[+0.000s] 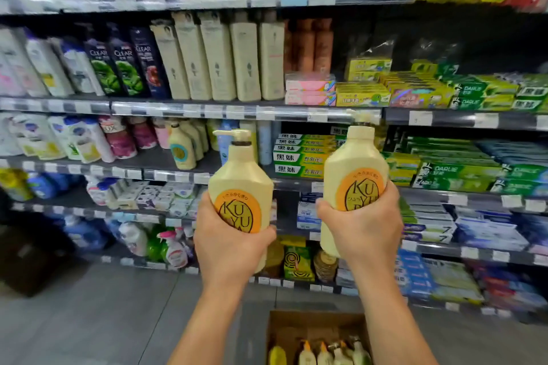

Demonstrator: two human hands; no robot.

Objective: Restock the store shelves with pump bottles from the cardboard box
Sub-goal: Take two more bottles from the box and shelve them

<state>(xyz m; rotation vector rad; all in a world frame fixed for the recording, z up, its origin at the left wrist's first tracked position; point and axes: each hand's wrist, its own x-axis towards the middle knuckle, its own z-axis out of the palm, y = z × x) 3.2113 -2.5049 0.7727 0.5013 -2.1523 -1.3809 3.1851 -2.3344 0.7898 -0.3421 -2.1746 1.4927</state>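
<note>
I hold two cream pump bottles with round orange labels upright in front of the shelves. My left hand (229, 241) grips the lower body of the left bottle (240, 181). My right hand (360, 224) grips the lower body of the right bottle (353, 169), which is held slightly higher. Below, between my forearms, an open cardboard box (314, 326) on the floor holds several more pump bottles (326, 352). A few similar cream bottles (182, 148) stand on the middle shelf (154, 170), left of my hands.
The shelving fills the view: shampoo bottles (124, 65) on the upper left, toothpaste boxes (462, 175) on the right, spray cleaners (172, 246) low down. A dark box (29, 255) sits on the grey floor at left.
</note>
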